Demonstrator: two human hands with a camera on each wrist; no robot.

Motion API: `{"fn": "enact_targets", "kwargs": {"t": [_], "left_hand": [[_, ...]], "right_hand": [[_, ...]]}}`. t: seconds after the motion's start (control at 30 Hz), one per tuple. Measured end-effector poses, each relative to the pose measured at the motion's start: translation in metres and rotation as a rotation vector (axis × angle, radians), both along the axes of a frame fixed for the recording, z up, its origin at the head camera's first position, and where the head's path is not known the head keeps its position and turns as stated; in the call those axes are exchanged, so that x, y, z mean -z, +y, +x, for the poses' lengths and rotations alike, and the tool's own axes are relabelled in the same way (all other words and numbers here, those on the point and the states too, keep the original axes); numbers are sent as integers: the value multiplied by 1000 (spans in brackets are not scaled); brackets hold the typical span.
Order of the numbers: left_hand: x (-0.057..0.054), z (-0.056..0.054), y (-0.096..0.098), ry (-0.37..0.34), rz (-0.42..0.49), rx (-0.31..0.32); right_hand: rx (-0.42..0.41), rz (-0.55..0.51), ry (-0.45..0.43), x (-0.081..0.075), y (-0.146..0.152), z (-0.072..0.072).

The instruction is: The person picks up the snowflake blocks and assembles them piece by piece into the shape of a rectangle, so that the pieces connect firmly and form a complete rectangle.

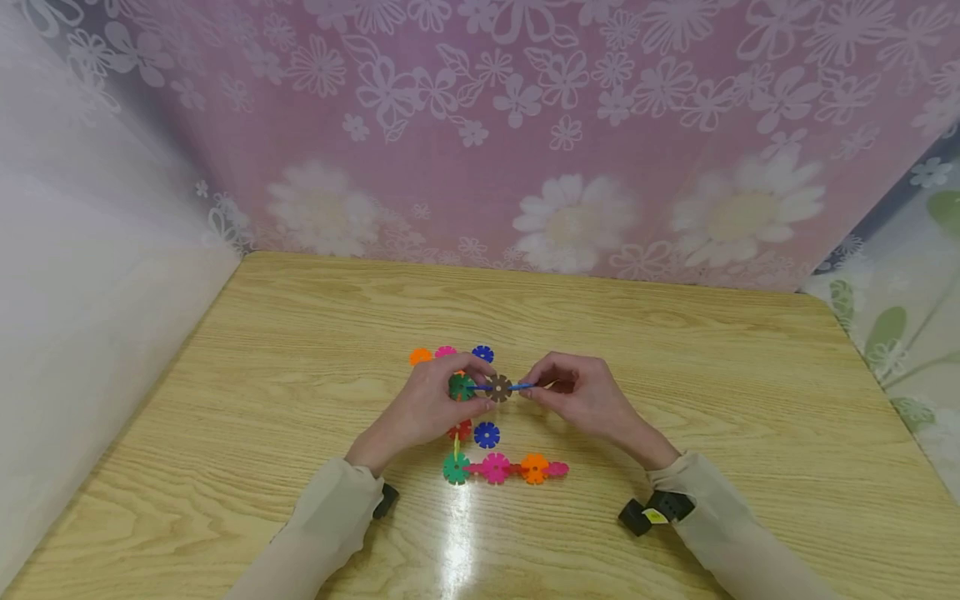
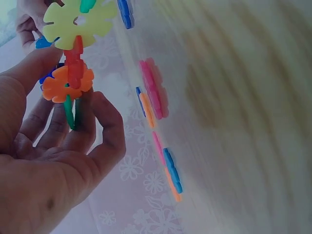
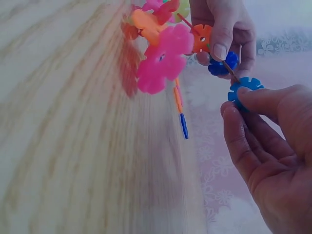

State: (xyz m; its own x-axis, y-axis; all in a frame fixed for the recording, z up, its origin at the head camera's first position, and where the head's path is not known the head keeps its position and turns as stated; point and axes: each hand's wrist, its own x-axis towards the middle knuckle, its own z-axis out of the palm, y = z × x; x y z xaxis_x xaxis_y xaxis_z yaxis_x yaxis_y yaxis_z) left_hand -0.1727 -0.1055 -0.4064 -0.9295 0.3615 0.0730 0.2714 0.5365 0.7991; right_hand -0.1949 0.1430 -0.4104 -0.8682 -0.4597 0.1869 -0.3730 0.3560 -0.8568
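Note:
Slotted, flower-shaped plastic interlocking discs are joined into a built piece. My left hand (image 1: 431,400) holds the piece around a brown interlocking disc (image 1: 498,388), thumb below and fingers above in the head view. A dark blue disc (image 3: 223,64) and an orange disc (image 2: 61,87) sit beside its fingers. Between thumb and fingertips, my right hand (image 1: 588,390) pinches a light blue interlocking disc (image 3: 248,84), whose edge meets the brown disc. A green disc (image 1: 461,386) shows by the left palm. Part of the piece is hidden behind the left hand.
Nearer the body, the piece's row has a green disc (image 1: 456,468), a pink disc (image 1: 495,468) and an orange disc (image 1: 535,468). Loose discs, including a blue disc (image 1: 487,435) and an orange one beyond the left hand, lie on the wooden table (image 1: 720,375). Floral curtains (image 1: 450,167) surround it.

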Motion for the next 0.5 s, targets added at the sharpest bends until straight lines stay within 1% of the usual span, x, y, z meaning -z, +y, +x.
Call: {"fn": "enact_targets", "kwargs": {"t": [0.2,0.37,0.5], "left_hand": [[0,0,-1,36,9,-10],[-2,0,-1,8,1,-41],[-3,0,0,-14,-6,-50]], "right_hand": [[-2,-28,19,2,-2,0],[-5,-48,16,3,-4,1],[-4,-47,16,3,-5,1]]}}
